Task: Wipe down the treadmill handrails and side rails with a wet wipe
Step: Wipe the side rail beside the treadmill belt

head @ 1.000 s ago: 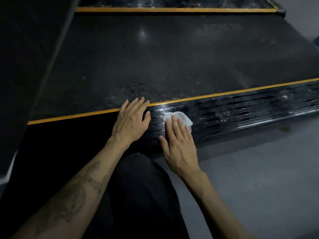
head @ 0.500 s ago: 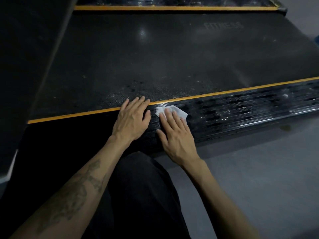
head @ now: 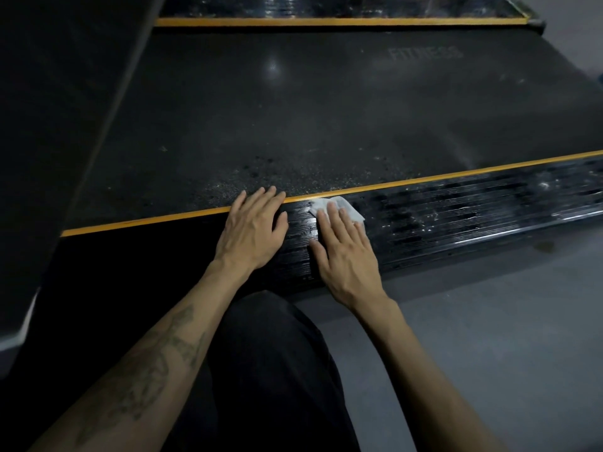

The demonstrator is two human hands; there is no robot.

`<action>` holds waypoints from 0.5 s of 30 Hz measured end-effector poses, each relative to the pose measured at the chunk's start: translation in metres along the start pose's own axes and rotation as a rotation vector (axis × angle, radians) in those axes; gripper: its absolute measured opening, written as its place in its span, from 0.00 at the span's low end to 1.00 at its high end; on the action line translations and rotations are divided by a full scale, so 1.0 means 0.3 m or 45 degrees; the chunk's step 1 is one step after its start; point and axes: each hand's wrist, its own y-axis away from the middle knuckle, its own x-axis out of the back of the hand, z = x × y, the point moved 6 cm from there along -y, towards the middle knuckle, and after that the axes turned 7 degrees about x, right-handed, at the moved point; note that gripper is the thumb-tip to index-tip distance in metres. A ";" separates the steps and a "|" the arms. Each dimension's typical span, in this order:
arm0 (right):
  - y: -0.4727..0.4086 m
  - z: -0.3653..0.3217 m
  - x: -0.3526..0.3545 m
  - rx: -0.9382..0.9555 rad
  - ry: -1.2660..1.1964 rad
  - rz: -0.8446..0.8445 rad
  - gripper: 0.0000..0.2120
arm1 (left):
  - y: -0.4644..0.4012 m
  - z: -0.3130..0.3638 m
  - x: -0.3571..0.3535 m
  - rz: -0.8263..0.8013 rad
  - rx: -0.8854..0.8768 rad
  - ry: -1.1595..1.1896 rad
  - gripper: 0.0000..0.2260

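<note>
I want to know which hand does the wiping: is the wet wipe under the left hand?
No, the wet wipe lies under the right hand's flat fingers; the left hand rests bare on the side rail.

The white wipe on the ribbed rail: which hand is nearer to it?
The right hand: its straight fingers press on the wipe. The left hand lies flat on the side rail beside it, not touching the wipe.
</note>
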 end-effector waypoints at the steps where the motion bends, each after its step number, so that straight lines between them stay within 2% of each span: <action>1: 0.013 -0.003 -0.003 -0.034 0.011 0.007 0.35 | -0.001 0.001 0.002 0.002 0.001 0.003 0.28; 3: 0.034 -0.032 -0.014 -0.043 0.021 -0.028 0.37 | -0.001 0.002 0.002 0.000 -0.001 0.007 0.28; 8: -0.037 -0.053 -0.003 0.132 0.000 -0.086 0.36 | -0.001 -0.001 -0.002 0.008 0.006 0.007 0.24; 12: -0.039 0.004 0.009 -0.001 0.042 -0.017 0.36 | -0.004 0.000 -0.002 0.001 0.013 0.014 0.28; 15: 0.002 -0.032 -0.002 -0.016 -0.003 -0.055 0.39 | -0.004 -0.001 -0.003 0.002 0.004 0.012 0.27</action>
